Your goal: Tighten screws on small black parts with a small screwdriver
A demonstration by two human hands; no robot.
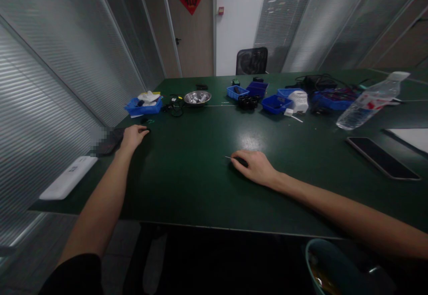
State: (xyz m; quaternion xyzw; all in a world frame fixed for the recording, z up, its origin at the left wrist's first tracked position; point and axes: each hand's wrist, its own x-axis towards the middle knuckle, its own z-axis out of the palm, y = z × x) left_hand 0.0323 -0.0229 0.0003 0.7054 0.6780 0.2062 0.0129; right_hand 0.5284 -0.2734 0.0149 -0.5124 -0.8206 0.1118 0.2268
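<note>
Your right hand [256,165] rests low over the worktop [187,183], thumb and forefinger brought together on a thin pale sliver [228,157] whose free end points left. Your left hand [133,136] reaches out to the left, its fingers nearly closed beside a small dark item [149,130]; you cannot tell from here whether they grip it. Beyond that hand sits a filled blue basket [147,110], with a metal bowl [198,105] to its right. A phone [381,157] lies to the right of your right hand, near a clear bottle [371,101]
</note>
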